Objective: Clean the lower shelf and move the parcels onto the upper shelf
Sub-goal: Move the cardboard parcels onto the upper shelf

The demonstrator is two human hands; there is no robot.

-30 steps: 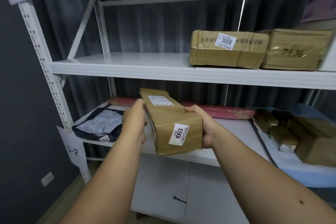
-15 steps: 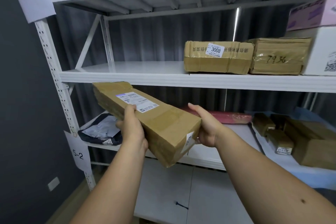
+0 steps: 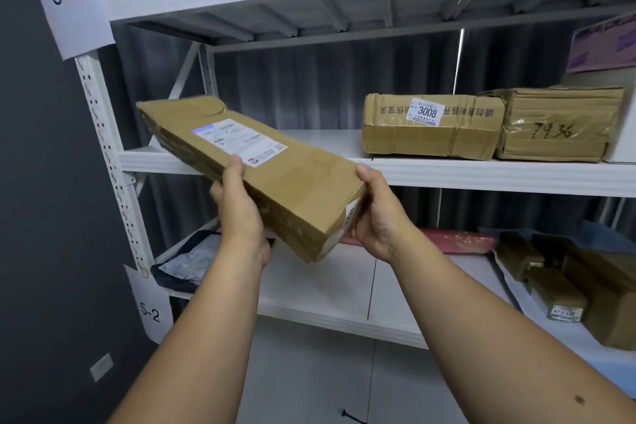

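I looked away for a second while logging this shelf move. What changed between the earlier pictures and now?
The long brown taped cardboard parcel went up from in front of the lower white shelf and turned sideways; its far end now reaches over the upper white shelf. Left hand and right hand kept their grip on it. The brown box labelled 3008 stayed put.

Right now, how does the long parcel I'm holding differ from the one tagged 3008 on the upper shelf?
The held parcel is long and slim; the 3008 parcel is shorter and blockier. The held parcel is tilted, its far end over the upper shelf, gripped by the left hand and right hand; the 3008 parcel lies flat on the shelf. The held one shows a white shipping label, the other a small numbered sticker. Both are brown and taped.
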